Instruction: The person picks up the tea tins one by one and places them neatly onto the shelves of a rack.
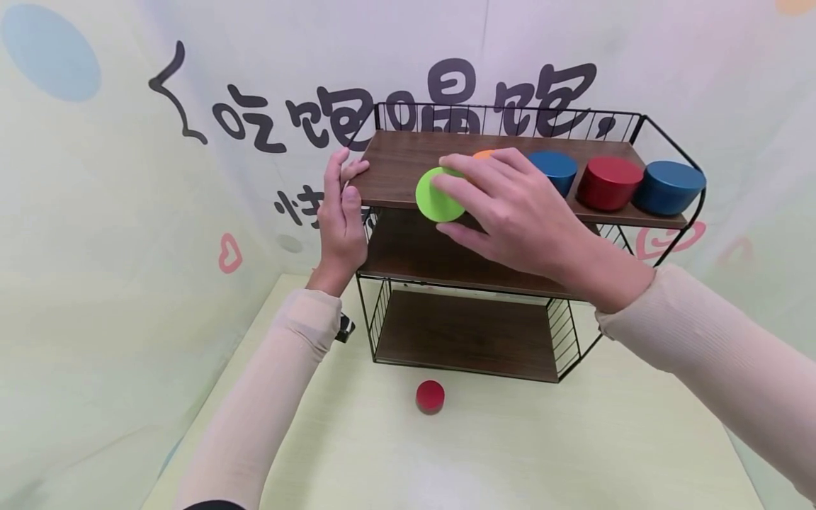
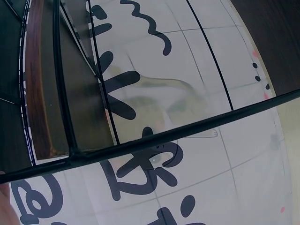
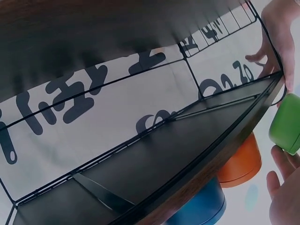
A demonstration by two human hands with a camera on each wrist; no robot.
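My right hand (image 1: 519, 212) pinches a bright green round tin (image 1: 440, 195) at the front edge of the top shelf (image 1: 401, 166). In the right wrist view the green tin (image 3: 287, 123) shows a lid seam, with fingertips (image 3: 281, 157) at its side. The left hand (image 1: 343, 223) grips the left end of the wire-framed rack, its thumb at the shelf's front corner. An orange tin (image 1: 484, 154), partly hidden behind my right hand, stands on the top shelf. To its right are a blue tin (image 1: 553, 170), a red tin (image 1: 610, 183) and another blue tin (image 1: 669, 188).
A smaller-looking red tin (image 1: 430, 397) sits on the pale table (image 1: 510, 439) before the rack. Below are the middle shelf (image 1: 408, 248) and bottom shelf (image 1: 465, 333), between black wire sides. A black object (image 1: 345, 328) lies by the rack's left side. A printed curtain (image 1: 255, 64) hangs behind.
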